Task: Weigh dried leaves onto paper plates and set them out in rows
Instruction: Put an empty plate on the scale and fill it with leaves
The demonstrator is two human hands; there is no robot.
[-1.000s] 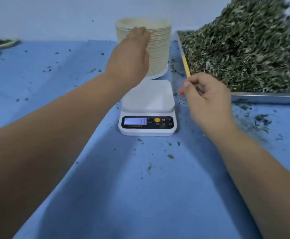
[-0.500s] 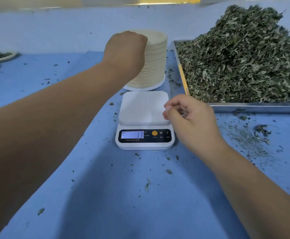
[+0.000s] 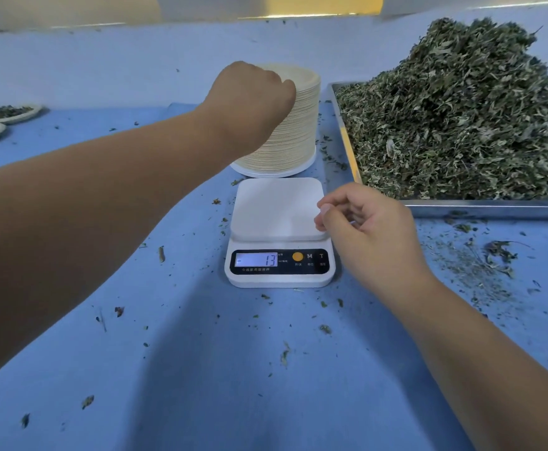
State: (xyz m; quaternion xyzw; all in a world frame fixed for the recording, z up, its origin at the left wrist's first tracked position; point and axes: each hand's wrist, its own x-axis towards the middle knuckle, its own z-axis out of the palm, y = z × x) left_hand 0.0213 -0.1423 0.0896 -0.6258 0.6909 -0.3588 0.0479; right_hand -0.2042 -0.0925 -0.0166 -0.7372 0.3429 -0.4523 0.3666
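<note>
Left grip (image 3: 250,102) sits on top of the plate stack (image 3: 302,125). Its knuckles face the camera and its curled fingers are hidden, so I cannot tell if it holds a plate. Right grip (image 3: 363,229) hovers loosely curled and holds nothing, over the right edge of the scale (image 3: 276,209). A second ago the left fingers lay flat against the stack. Beyond and right of the right grip, a tray (image 3: 487,208) is heaped with leaves (image 3: 461,118). Far left of the left grip, filled plates (image 3: 12,113) lie on the blue counter (image 3: 233,369).
</note>
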